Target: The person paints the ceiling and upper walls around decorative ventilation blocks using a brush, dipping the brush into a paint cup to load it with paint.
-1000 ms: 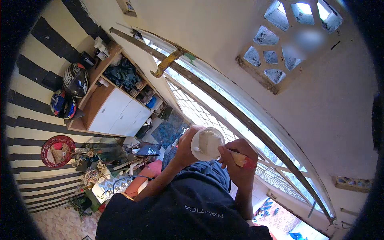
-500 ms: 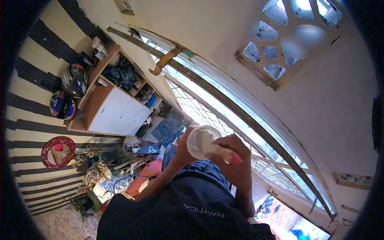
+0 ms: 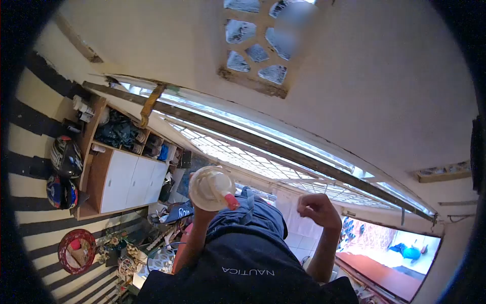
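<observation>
My left hand [image 3: 203, 217] is wrapped round a round, pale, see-through container [image 3: 200, 190], held up in front of my body; the container hides most of its fingers. A pale stick-like tool with a red end [image 3: 232, 201] lies across the container, its red end over the rim on the right. What the container holds is too unclear to name. To the right, apart from the container, my right hand [image 3: 321, 210] is raised with its fingers curled in and nothing visible in them.
A long barred window [image 3: 228, 152] runs diagonally beyond my hands. On the left stand a cabinet with white doors [image 3: 119, 182] and helmets [image 3: 67, 157] by a striped wall. A red-rimmed basket [image 3: 63, 253] hangs lower left. An opening [image 3: 385, 253] is at lower right.
My right hand has let go of the red-ended tool and moved right, away from the container. My left hand still holds the container, now further left in view. The camera view has turned.
</observation>
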